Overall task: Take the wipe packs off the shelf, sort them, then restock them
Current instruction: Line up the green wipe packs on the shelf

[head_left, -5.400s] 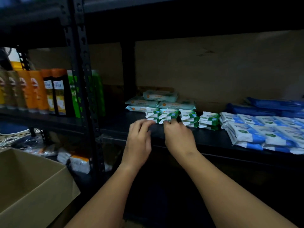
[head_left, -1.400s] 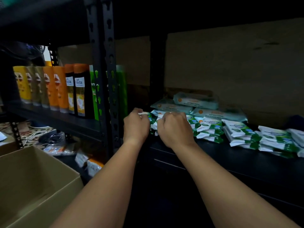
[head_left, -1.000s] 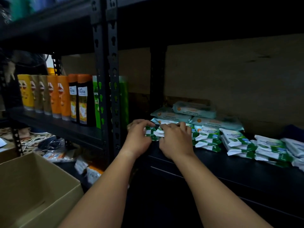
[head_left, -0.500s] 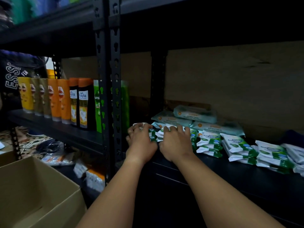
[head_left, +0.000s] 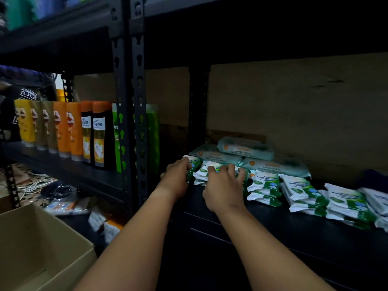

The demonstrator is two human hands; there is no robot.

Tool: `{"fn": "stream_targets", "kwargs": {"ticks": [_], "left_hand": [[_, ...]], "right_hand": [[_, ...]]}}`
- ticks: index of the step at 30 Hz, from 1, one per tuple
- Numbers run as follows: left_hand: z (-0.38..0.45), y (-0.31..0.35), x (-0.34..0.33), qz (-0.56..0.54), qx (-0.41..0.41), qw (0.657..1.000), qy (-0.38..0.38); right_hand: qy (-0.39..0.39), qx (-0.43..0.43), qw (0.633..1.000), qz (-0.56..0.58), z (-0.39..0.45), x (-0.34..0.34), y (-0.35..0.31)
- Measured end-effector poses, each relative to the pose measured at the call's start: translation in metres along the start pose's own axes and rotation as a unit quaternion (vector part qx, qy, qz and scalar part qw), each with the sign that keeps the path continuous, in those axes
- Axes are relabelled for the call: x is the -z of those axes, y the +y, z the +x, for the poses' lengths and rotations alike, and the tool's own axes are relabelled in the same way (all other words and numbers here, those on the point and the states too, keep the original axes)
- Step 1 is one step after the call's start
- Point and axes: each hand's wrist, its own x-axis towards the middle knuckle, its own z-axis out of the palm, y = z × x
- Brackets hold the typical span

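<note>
Both hands work at the left end of the shelf [head_left: 273,232]. The left hand [head_left: 175,180] grasps one green-and-white pack [head_left: 194,164] between curled fingers; the right hand [head_left: 223,189] has its fingers [head_left: 231,168] curled over a small stack of packs [head_left: 202,174]. Right of the fingers lie three more stacks [head_left: 265,189]. Just behind the fingers sit three big teal packs [head_left: 246,148]. Left of them, past the posts [head_left: 128,101], stands a row of bottles [head_left: 63,129]. A box [head_left: 37,255] sits lower left.
</note>
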Motion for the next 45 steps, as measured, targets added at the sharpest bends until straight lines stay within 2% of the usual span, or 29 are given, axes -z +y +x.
{"fn": "stream_targets", "kwargs": {"ticks": [3, 7, 17, 23, 33, 45], "left_hand": [[0.005, 0.0, -0.002, 0.064, 0.017, 0.998, -0.002], [0.009, -0.001, -0.001, 0.07, 0.019, 0.997, -0.002], [0.018, -0.013, -0.007, -0.007, 0.03, 0.999, 0.018], [0.021, -0.013, -0.005, -0.045, 0.051, 0.997, -0.024], [0.021, -0.01, -0.005, -0.094, 0.073, 0.993, 0.009], [0.022, -0.009, -0.007, -0.057, 0.092, 0.994, -0.002]], "right_hand": [[0.001, 0.006, 1.0, -0.008, 0.001, -0.002, 0.001], [0.003, 0.027, 0.999, -0.029, 0.003, -0.004, -0.002], [-0.024, 0.094, 0.994, -0.06, 0.027, -0.002, -0.015], [0.033, 0.068, 0.995, -0.059, 0.021, -0.008, -0.017], [0.051, 0.067, 0.994, -0.063, 0.021, -0.014, -0.018], [0.036, 0.079, 0.994, -0.073, 0.022, -0.007, -0.019]]}}
